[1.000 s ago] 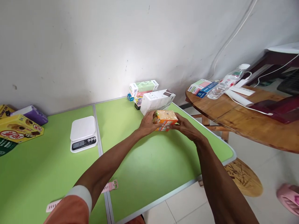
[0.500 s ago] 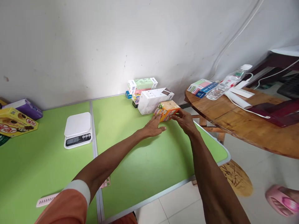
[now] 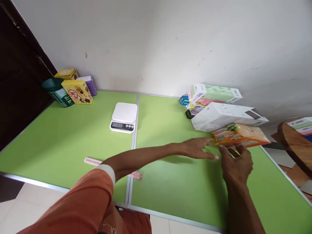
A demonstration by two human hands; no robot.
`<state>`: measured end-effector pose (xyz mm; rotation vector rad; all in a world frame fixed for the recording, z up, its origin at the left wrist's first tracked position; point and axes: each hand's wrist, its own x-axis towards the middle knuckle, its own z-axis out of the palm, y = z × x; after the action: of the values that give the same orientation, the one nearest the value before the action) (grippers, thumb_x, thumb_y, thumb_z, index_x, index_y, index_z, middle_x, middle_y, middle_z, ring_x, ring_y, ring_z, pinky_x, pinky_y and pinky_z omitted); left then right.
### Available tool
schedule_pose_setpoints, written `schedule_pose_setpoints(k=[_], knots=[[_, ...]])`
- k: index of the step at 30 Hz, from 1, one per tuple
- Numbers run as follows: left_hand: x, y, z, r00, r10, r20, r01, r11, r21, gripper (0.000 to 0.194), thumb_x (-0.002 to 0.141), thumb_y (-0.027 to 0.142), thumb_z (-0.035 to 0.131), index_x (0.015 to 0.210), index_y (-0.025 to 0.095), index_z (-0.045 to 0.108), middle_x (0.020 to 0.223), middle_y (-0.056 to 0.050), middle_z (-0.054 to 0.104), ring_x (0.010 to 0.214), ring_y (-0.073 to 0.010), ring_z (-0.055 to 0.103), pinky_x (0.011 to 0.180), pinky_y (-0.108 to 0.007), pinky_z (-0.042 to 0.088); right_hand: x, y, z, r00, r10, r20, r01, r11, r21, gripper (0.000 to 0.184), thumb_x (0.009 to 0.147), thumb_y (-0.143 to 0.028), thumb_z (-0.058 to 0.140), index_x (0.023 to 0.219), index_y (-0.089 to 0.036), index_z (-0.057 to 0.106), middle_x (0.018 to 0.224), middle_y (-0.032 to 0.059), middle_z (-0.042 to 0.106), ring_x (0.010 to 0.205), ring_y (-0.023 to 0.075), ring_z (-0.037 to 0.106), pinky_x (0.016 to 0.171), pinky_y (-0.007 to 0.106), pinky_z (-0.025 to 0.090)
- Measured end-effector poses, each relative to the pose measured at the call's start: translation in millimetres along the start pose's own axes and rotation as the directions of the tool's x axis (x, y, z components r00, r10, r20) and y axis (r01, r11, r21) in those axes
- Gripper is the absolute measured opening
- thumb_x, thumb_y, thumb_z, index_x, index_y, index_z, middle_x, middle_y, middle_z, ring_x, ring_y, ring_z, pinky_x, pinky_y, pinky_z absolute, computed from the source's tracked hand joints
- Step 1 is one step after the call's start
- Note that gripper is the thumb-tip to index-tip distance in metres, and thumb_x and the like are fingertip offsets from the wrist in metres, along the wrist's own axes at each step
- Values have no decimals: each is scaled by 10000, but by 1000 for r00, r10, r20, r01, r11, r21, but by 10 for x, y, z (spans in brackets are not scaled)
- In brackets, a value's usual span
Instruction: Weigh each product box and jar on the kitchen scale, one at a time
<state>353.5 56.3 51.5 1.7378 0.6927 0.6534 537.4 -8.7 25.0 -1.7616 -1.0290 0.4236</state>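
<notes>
An orange printed box [image 3: 240,135] with green fruit pictured on it lies at the right of the green table, in front of a long white box [image 3: 224,115]. My left hand [image 3: 198,148] is open beside the box's left end, its fingers stretched toward it and its thumb apart. At the front lower edge of the orange box is my right hand [image 3: 236,164], fingers bent but apart and not wrapped round it; whether the fingertips press on it I cannot tell. Behind the white box, a green and white carton [image 3: 214,92] rests on smaller boxes.
A white kitchen scale [image 3: 124,115] stands left of the table's seam. Yellow boxes [image 3: 79,92], a purple pack [image 3: 90,85] and a dark green container [image 3: 58,92] stand at the far left. A pink watch strap [image 3: 136,175] lies partly under my left arm. A round wooden table [image 3: 290,139] is at right.
The view has swung left, so everything sits farther right. My left hand has come slightly away from the orange box, and my right hand has shifted from its right end to its front edge.
</notes>
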Motion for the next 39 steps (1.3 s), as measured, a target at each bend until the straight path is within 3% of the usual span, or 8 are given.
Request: schedule_pose_setpoints(k=[2, 8, 13, 18, 22, 26, 32, 39], knots=[[-375, 77, -225, 995, -94, 34, 95, 995, -27, 809, 840, 565, 870, 1507, 181, 620, 1462, -185, 734, 1287, -374, 749, 1109, -520, 611, -322, -256, 260, 998, -11, 67, 7, 998, 56, 705, 812, -743, 829, 1426, -446, 648, 1632, 166, 596, 1479, 481, 609, 1154, 663, 588], [-1631, 272, -1300, 967, -84, -240, 58, 992, -114, 452, 979, 484, 757, 1340, 213, 727, 1340, -147, 785, 1214, -285, 762, 1025, -442, 624, -967, -1149, 1091, 872, -245, 424, 122, 947, 297, 782, 897, -721, 777, 1514, -269, 614, 1528, 193, 684, 1417, 401, 683, 1191, 628, 570], [-2461, 193, -2154, 786, -151, -600, 94, 988, -125, 457, 945, 520, 770, 1268, 199, 721, 1284, -140, 779, 1080, -232, 777, 941, -387, 633, -1281, -1826, 1865, 659, -409, 631, 137, 890, 435, 708, 926, -735, 742, 1467, -282, 677, 1474, 153, 740, 1427, 370, 681, 1223, 576, 554], [-2950, -30, -2698, 619, -109, -778, 151, 988, -18, 376, 922, 541, 761, 1081, 200, 753, 1027, -75, 805, 974, -213, 763, 896, -362, 615, -1607, -2215, 2418, 567, -472, 675, 139, 862, 487, 588, 969, -704, 707, 1388, -291, 721, 1431, 134, 768, 1386, 351, 708, 1213, 558, 565], [-3122, -185, -3181, 223, 9, -975, 319, 944, 81, 257, 935, 372, 746, 1141, 226, 699, 1162, -82, 776, 1077, -227, 729, 969, -372, 594, -1767, -2389, 2670, 499, -503, 705, 133, 849, 512, 517, 991, -664, 693, 1356, -300, 731, 1382, 119, 785, 1336, 337, 734, 1182, 560, 591], [-3138, -301, -3650, -117, 98, -988, 501, 865, 26, 681, 846, 279, 844, 1444, 187, 531, 1493, -185, 609, 1438, -300, 571, 1214, -440, 477, -1870, -2585, 2970, 431, -530, 730, 124, 837, 533, 524, 974, -612, 718, 1382, -282, 708, 1378, 128, 780, 1314, 325, 738, 1193, 568, 582], [-2932, -470, -4007, -230, 20, -973, 595, 794, -125, 1235, 694, 355, 995, 1649, 91, 259, 1627, -331, 427, 1603, -458, 397, 1295, -558, 357, -1937, -2921, 3711, 402, -514, 758, 59, 841, 538, 649, 889, -583, 790, 1439, -265, 656, 1415, 170, 745, 1344, 363, 702, 1181, 613, 568], [-2715, -664, -4087, -290, -4, -957, 611, 769, -188, 1157, 782, 377, 897, 1672, 120, 204, 1595, -337, 453, 1582, -480, 437, 1277, -626, 368, -1775, -3525, 4740, 510, -484, 711, 135, 862, 489, 784, 779, -550, 857, 1437, -229, 579, 1568, 199, 623, 1475, 407, 561, 1225, 612, 497]])
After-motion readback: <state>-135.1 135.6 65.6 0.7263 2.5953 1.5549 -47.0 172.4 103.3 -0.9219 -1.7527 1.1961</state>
